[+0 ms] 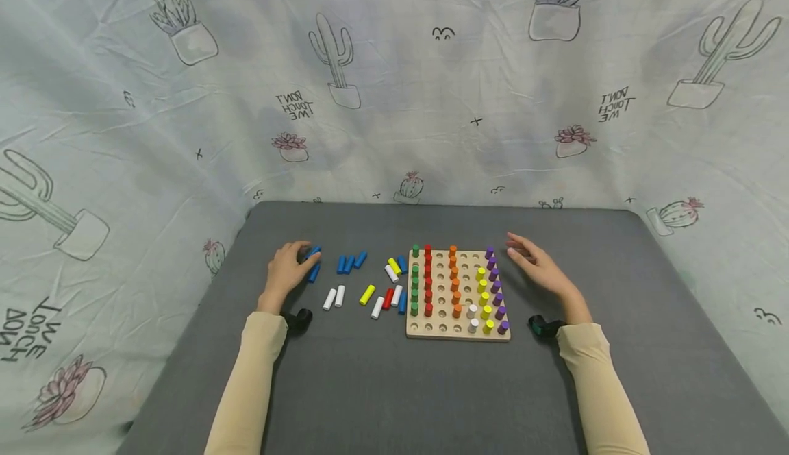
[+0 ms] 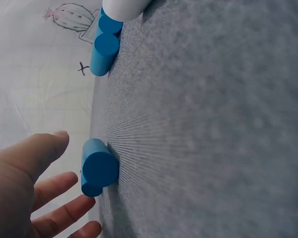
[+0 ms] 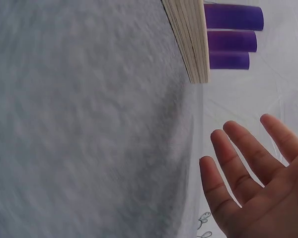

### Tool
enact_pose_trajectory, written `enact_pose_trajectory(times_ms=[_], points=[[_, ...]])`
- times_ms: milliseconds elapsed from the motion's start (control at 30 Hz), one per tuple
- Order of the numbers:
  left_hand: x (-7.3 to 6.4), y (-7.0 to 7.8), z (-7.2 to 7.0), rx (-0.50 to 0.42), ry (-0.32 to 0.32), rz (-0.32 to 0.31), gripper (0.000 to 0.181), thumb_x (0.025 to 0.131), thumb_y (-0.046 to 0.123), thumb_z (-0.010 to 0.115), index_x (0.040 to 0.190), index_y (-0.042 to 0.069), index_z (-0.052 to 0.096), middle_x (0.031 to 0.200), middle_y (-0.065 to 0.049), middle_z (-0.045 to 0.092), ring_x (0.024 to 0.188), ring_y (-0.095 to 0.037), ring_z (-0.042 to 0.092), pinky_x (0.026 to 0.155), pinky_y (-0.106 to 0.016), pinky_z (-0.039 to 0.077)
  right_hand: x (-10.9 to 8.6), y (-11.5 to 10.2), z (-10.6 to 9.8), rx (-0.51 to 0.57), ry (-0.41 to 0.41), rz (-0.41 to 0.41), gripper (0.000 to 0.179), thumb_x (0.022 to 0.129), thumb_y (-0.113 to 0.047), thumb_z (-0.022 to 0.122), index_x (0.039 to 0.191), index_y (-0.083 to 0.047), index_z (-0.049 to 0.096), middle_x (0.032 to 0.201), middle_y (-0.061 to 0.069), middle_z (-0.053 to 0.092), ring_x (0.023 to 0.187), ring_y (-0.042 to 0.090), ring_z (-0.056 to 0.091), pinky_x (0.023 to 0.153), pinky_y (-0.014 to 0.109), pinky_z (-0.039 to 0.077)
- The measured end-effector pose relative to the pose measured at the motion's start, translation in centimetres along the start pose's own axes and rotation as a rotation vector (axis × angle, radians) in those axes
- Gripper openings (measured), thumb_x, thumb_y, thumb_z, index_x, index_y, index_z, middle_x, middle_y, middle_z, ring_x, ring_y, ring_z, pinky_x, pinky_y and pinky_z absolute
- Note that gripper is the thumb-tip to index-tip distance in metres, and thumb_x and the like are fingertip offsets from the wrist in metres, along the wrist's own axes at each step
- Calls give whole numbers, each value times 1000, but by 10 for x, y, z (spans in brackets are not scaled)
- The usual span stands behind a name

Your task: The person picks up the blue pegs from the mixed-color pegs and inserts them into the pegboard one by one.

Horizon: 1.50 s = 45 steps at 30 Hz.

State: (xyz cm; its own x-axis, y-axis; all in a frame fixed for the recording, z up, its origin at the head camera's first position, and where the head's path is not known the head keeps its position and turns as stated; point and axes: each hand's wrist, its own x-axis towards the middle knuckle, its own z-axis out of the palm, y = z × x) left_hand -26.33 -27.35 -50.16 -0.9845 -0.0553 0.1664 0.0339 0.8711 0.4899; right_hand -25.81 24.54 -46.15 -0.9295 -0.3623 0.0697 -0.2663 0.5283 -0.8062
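Observation:
At the left, my left hand [image 1: 286, 268] is spread around two blue pegs [image 1: 314, 273] lying on the table. In the left wrist view its thumb and fingers are apart, near the blue pegs [image 2: 100, 169], pinching neither; actual touch is hard to tell. To the right is a wooden pegboard [image 1: 457, 336] with upright rows of green, red, orange, yellow and purple pegs, plus two white pegs [image 1: 473, 325]. Just beyond the board's right side, my right hand [image 1: 542, 270] holds nothing. Its fingers are extended and separated beside the purple pegs [image 3: 232, 41].
Between the left hand and the board lie loose pegs: several blue pegs [image 1: 348, 264], several white pegs [image 1: 340, 296], yellow pegs [image 1: 367, 295] and a red peg [image 1: 387, 298]. A grey cloth [image 1: 370, 386] covers the table; a patterned curtain [image 1: 394, 85] hangs behind.

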Motion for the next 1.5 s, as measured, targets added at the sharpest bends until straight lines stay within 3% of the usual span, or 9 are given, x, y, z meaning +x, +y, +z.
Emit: enact_pose_trajectory(times_ms=[433, 667, 833, 1100, 1500], points=[[13, 1, 7, 61, 48, 6, 38, 88, 33, 63, 114, 6, 62, 92, -13, 60, 86, -33, 53, 72, -50, 38, 3, 0, 11, 50, -30, -4, 52, 99, -16, 44, 143, 3, 25, 137, 32, 38, 122, 47, 40, 95, 59, 36], [17, 1, 6, 84, 42, -3, 33, 86, 29, 65, 108, 5, 63, 80, -10, 57, 75, -28, 51, 68, -47, 35, 3, -2, 13, 41, -46, -5, 52, 99, -15, 44, 143, 4, 26, 137, 32, 38, 121, 47, 41, 95, 59, 37], [19, 0, 8, 94, 33, -11, 31, 86, 30, 66, 105, 6, 64, 77, -8, 57, 73, -27, 50, 70, -46, 35, 4, 3, 15, 33, -67, -25, 52, 98, -13, 45, 143, 4, 26, 136, 32, 38, 119, 48, 43, 93, 59, 38], [22, -1, 9, 103, 30, -9, 26, 86, 30, 66, 97, 6, 63, 74, -6, 55, 69, -25, 49, 69, -46, 34, 12, 34, 21, 33, -90, -43, 55, 98, -21, 48, 144, -2, 27, 139, 27, 38, 122, 46, 42, 96, 58, 37], [23, 7, 8, 53, 70, 2, 24, 84, 29, 68, 94, 8, 64, 72, -5, 56, 71, -26, 50, 74, -49, 32, 11, 35, 24, 42, -113, -17, 59, 95, -28, 52, 145, -8, 28, 142, 21, 36, 121, 43, 44, 94, 58, 39]])
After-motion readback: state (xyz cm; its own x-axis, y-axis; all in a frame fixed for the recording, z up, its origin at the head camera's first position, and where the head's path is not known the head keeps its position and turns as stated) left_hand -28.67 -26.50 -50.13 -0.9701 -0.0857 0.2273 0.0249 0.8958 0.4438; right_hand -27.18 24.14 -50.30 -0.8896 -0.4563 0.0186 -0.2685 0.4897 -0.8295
